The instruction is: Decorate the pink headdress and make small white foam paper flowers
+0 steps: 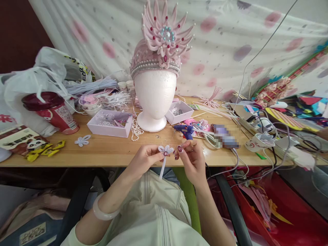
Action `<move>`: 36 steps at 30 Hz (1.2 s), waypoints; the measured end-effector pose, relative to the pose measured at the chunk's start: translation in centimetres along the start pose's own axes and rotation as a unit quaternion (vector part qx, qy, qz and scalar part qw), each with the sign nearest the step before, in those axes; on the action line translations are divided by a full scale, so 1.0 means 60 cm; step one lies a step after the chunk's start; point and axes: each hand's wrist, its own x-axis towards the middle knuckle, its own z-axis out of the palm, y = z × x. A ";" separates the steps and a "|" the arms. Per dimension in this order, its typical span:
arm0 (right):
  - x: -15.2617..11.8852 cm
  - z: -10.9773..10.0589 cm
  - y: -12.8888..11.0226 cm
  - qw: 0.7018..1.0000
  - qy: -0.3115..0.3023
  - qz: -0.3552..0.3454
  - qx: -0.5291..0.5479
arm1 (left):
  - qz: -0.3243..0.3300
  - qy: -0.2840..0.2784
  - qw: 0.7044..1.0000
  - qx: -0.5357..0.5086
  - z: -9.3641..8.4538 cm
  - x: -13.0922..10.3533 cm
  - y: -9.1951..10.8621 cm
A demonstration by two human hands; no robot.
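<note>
My left hand [146, 160] pinches a white pipe-cleaner flower [167, 149] with looped petals, and its white stem hangs straight down over my lap. Just right of the petals is my right hand [192, 160], its thumb and fingertips drawn together. Whatever lies between those fingertips is too small to make out. A second white flower [82, 140] rests on the table at the left. Beyond my right hand lies a blue glue gun [186, 129].
A white foam head [155, 99] wearing a pink beaded headdress [166, 37] stands mid-table, between two white boxes [110, 128] of beads. At left are a red cup [52, 114] and yellow wrapped sweets [47, 150]. Cables and a paper cup [256, 142] crowd the right.
</note>
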 end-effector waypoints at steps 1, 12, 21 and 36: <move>0.004 -0.008 -0.002 0.999 -0.021 -0.026 -0.033 | -0.013 -0.004 1.000 -0.021 -0.001 0.000 0.004; 0.032 -0.039 -0.020 0.947 -0.127 -0.240 -0.173 | -0.113 -0.100 0.982 -0.110 -0.008 0.006 0.006; 0.034 -0.050 -0.019 0.940 -0.138 -0.264 -0.166 | -0.061 -0.157 0.984 -0.059 -0.001 0.010 0.023; 0.027 -0.031 -0.015 0.945 -0.123 -0.244 -0.178 | -0.156 -0.179 0.954 -0.183 0.000 0.016 0.004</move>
